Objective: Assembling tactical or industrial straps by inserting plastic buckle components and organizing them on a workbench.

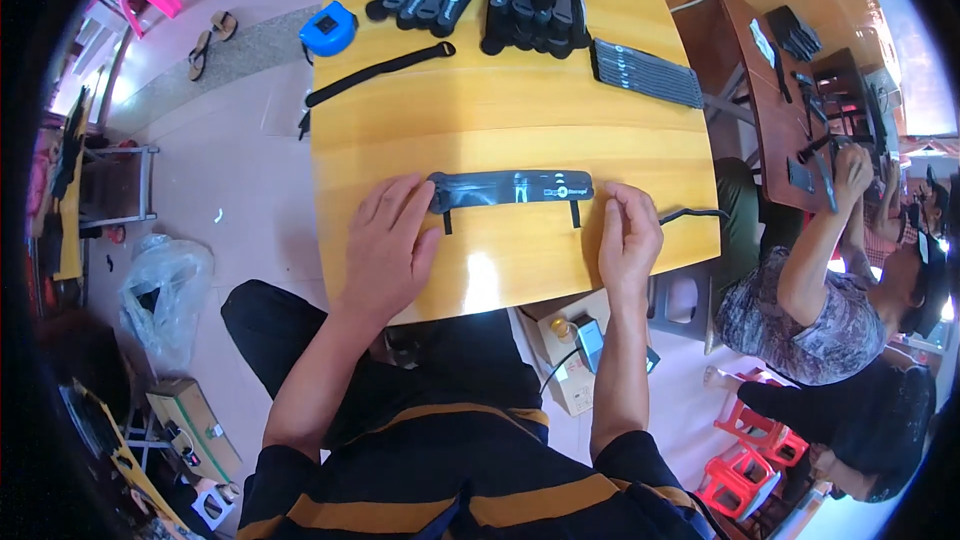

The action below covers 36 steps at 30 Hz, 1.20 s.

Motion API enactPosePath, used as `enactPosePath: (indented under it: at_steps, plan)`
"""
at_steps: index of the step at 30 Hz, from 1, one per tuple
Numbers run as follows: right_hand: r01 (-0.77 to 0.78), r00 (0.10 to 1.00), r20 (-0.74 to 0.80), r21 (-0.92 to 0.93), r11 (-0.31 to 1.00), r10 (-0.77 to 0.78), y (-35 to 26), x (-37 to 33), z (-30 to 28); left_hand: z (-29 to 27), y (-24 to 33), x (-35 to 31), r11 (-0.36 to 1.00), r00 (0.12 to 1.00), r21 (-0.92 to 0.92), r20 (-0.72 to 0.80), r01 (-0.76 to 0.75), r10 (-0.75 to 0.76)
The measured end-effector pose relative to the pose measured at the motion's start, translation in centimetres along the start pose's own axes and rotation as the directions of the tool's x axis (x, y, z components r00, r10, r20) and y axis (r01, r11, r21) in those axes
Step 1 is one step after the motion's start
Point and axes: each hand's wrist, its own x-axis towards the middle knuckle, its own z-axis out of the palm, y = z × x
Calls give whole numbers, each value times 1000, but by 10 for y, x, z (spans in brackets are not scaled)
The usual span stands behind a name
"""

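A flat black strap bundle [510, 188] with pale printing and a glossy surface lies crosswise on the yellow table. Two short, narrow black strips [448, 223] stick out from under its near edge. My left hand [390, 245] rests by the bundle's left end, fingers stretched out and fingertips at its edge. At the other end, my right hand [628, 235] is loosely curved, thumb and fingers a little apart, with nothing visible in it. Beside it lies a thin black strip [692, 213]. Whether the right fingertips touch the bundle is hard to see.
Piles of black straps [535, 0] cover the table's far side, with a flat strap stack [648, 73] at right. A blue tape measure [328, 30] and a single black strap [380, 73] lie far left. Another person [820, 310] sits at right by a brown table [765, 90].
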Motion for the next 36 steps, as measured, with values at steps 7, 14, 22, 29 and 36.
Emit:
enactPosePath:
  at_steps: [7,14,22,29,36]
  plan:
    - [-71,997,5,-22,997,71,-5,-5,12,0,-1,5,998,997,-25,59,50,-49]
    - [-75,997,-29,-10,997,74,-1,-8,22,-3,-9,7,998,998,-25,46,52,-51]
    - [-25,999,-30,45,999,26,-20,-7,17,-8,5,26,989,991,-70,-30,129,-132]
    - [258,956,97,173,950,-277,-58,-8,42,0,9,25,970,973,-72,13,231,-231]
    - [398,899,86,252,882,-430,-71,6,61,8,12,25,978,976,10,-67,209,-208]
